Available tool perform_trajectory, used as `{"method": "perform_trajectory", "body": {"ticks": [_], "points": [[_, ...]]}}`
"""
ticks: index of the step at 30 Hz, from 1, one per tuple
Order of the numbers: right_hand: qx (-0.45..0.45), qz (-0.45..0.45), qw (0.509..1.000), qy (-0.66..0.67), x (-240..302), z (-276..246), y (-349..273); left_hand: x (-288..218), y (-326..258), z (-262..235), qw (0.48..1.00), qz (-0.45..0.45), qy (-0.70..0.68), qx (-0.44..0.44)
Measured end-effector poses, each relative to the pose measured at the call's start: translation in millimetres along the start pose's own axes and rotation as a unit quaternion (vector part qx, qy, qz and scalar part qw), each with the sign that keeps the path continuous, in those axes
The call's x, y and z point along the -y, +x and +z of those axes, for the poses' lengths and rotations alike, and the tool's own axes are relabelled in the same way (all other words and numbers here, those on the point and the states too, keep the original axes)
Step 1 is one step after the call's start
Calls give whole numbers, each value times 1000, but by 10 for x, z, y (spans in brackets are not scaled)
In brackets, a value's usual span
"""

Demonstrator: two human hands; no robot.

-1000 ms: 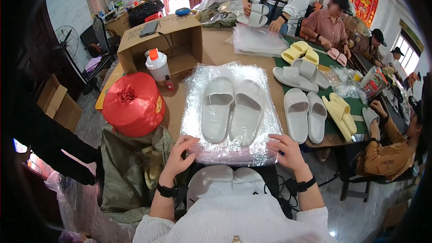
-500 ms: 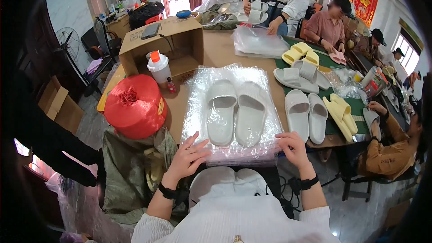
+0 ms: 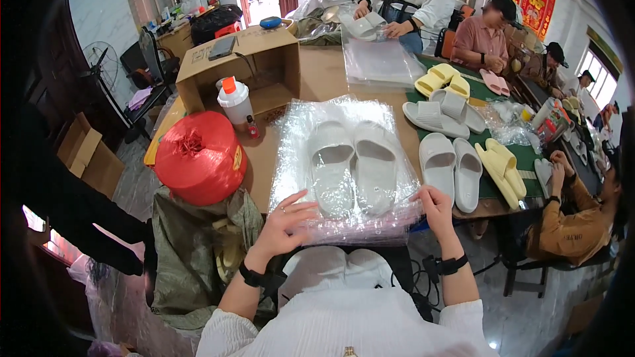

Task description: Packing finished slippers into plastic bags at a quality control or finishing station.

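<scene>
A pair of light grey slippers (image 3: 333,168) lies side by side inside a clear plastic bag (image 3: 354,221), on a pile of shiny clear bags (image 3: 289,133) before me. My left hand (image 3: 286,225) rests over the bag's near left part, its fingers spread and holding nothing. At the near right corner, my right hand (image 3: 436,210) pinches the edge of the bag between thumb and fingers. Glare on the film hides part of the slippers' heels.
A red twine roll (image 3: 198,158), a white bottle (image 3: 235,102) and an open cardboard box (image 3: 264,79) stand left. Grey slippers (image 3: 438,165) and yellow slippers (image 3: 501,172) lie right. Across the table a person handles grey slippers (image 3: 365,26) above clear bags (image 3: 380,66); others sit right.
The bagged slippers have shifted slightly right and toward me. My left hand has moved inward over the bag, and my right thumb and fingers have closed on its edge.
</scene>
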State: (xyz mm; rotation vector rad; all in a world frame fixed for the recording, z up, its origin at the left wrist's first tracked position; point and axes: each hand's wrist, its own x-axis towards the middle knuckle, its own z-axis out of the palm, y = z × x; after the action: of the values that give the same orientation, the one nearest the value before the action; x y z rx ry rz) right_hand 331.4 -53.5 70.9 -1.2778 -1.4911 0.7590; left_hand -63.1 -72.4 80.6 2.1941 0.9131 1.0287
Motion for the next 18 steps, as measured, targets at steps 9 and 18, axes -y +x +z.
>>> {"method": "perform_trajectory", "body": {"ticks": [9, 18], "points": [[-22, 27, 997, 73, -14, 27, 31, -92, -17, 297, 982, 38, 186, -3], [-33, 24, 998, 40, -68, 144, 16, 84, 192, 285, 981, -78, 36, -173]]}}
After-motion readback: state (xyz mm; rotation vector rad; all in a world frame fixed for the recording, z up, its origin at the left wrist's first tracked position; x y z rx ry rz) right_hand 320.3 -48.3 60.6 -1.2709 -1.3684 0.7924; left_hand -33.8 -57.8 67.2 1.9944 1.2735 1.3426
